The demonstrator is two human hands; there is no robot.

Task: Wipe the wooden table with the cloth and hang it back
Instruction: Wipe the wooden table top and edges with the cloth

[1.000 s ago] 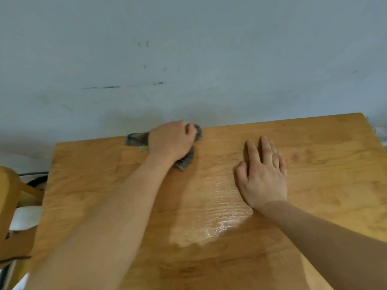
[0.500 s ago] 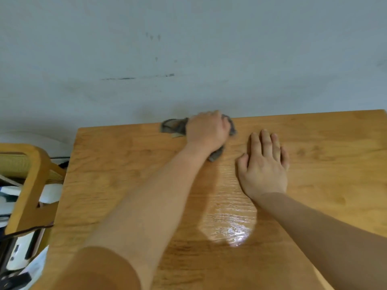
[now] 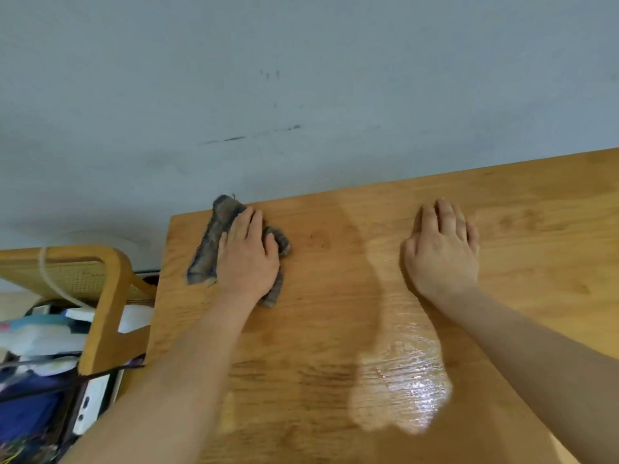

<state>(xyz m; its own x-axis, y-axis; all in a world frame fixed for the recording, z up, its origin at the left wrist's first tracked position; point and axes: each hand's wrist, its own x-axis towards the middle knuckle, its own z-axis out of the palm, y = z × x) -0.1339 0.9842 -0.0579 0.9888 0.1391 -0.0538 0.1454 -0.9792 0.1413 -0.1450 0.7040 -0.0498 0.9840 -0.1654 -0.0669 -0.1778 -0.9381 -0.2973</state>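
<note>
A crumpled grey cloth [image 3: 209,249] lies on the wooden table [image 3: 335,329] near its far left corner. My left hand [image 3: 248,259] presses flat on the cloth with straight fingers, covering its middle. My right hand [image 3: 442,249] rests flat on the bare wood to the right, fingers together and pointing at the wall. A wet glossy streak runs down the tabletop between my two arms.
A pale grey wall [image 3: 301,95] stands right behind the table's far edge. Left of the table stands a wooden chair with a cane back [image 3: 77,276], with bags and white items piled beneath and beside it.
My left hand has slid the cloth leftward along the far edge toward the table's left corner and now lies flatter on it. My right hand stays planted on the wood.
</note>
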